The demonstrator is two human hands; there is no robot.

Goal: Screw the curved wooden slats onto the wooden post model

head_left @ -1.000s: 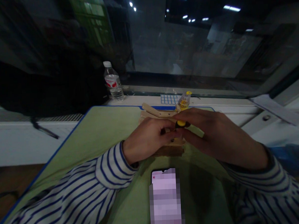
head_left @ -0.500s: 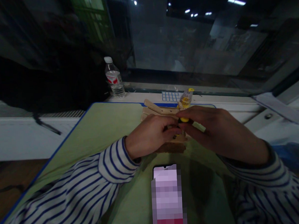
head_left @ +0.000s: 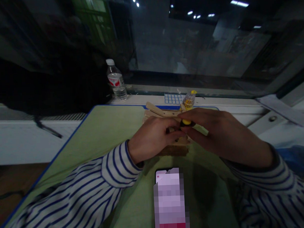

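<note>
In the middle of the head view, my right hand [head_left: 226, 136] pinches a short black-and-yellow screwdriver [head_left: 187, 122] between thumb and fingers. Only its handle shows; the shaft and tip are hidden. My left hand [head_left: 153, 137] is closed beside it, thumb and index finger meeting near the screwdriver. What those fingers grip is hidden. Under and behind both hands lies a wooden assembly [head_left: 155, 108] of pale strips with small holes, one strip slanting up to the left. A darker wooden block [head_left: 173, 150] shows below my left fingers.
A phone [head_left: 169, 194] with a blurred screen lies on the green table [head_left: 112, 124] in front of me. On the sill stand a water bottle [head_left: 116, 82] and a small yellow-capped bottle [head_left: 189, 99], near a blue-white grid sheet [head_left: 174, 98]. Paper [head_left: 282, 110] lies at right.
Both hands stay almost in place. The screwdriver handle in my right fingers has shifted very slightly; nothing has been let go.
</note>
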